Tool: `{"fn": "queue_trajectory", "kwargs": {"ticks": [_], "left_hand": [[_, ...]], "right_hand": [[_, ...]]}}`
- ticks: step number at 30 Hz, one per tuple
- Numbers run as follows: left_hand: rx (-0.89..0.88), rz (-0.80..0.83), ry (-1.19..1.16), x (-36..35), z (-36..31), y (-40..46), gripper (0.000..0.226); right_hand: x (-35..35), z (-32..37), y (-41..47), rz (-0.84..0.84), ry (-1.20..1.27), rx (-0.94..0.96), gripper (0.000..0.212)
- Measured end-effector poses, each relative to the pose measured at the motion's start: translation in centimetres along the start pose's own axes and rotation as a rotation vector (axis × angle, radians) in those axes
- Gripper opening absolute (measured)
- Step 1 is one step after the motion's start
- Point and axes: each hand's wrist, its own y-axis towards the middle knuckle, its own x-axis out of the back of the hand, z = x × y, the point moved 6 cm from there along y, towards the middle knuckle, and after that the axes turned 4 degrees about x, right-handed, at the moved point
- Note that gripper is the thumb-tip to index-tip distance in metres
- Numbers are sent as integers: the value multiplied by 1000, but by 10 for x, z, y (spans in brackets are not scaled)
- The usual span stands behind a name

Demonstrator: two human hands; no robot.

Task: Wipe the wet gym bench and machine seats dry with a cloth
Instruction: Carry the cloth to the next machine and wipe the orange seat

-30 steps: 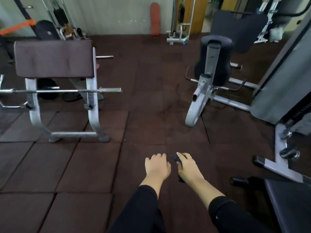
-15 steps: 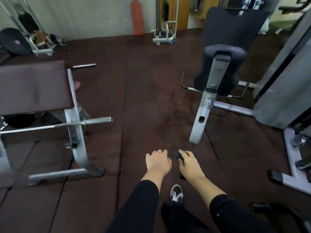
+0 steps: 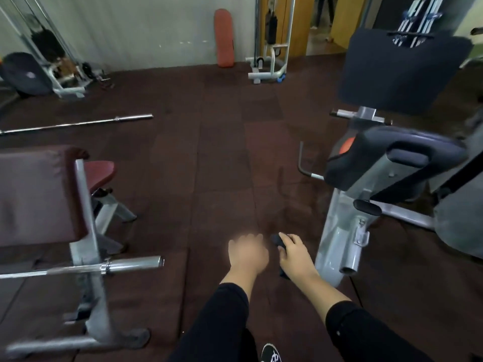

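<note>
My right hand (image 3: 296,254) grips a small dark cloth (image 3: 277,240), which sticks out past the fingers and below the palm. My left hand (image 3: 247,253) hangs beside it with curled fingers and holds nothing; it is blurred. Both hands are over the floor, between two machines. On the left stands a maroon padded bench (image 3: 36,194) on a grey frame, with a small maroon seat (image 3: 100,173) behind it. On the right stands a machine with a dark pad (image 3: 386,155) on a grey post, and a large dark back pad (image 3: 402,71) beyond it.
A barbell (image 3: 130,263) rests across the left bench's frame and juts toward the aisle. Another bar (image 3: 78,124) lies on the floor farther back. Dark rubber floor tiles (image 3: 222,158) run between the machines. A cable machine (image 3: 271,37) and an orange pad (image 3: 224,37) stand at the back wall.
The view has moved forward between the two machines, which now sit closer on either side. My hands keep the same pose, the cloth still in the right one.
</note>
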Motion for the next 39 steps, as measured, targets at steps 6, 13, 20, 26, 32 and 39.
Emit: {"fn": "queue_trajectory", "kwargs": {"ticks": [6, 13, 20, 26, 32, 39], "left_hand": [[-6, 11, 27, 51, 15, 125, 48], [-120, 7, 82, 128, 14, 278, 48], [-274, 22, 160, 184, -22, 390, 48], [-416, 31, 210, 221, -95, 481, 46], [-466, 44, 228, 257, -183, 589, 48], [-569, 62, 254, 280, -288, 672, 48]], "right_hand": [[11, 9, 126, -7, 0, -48, 45], [36, 14, 273, -72, 33, -154, 45], [75, -1, 366, -206, 113, -318, 45], [123, -50, 452, -312, 142, -409, 44], [199, -119, 556, -360, 124, -418, 44], [272, -198, 618, -457, 165, -522, 43]]}}
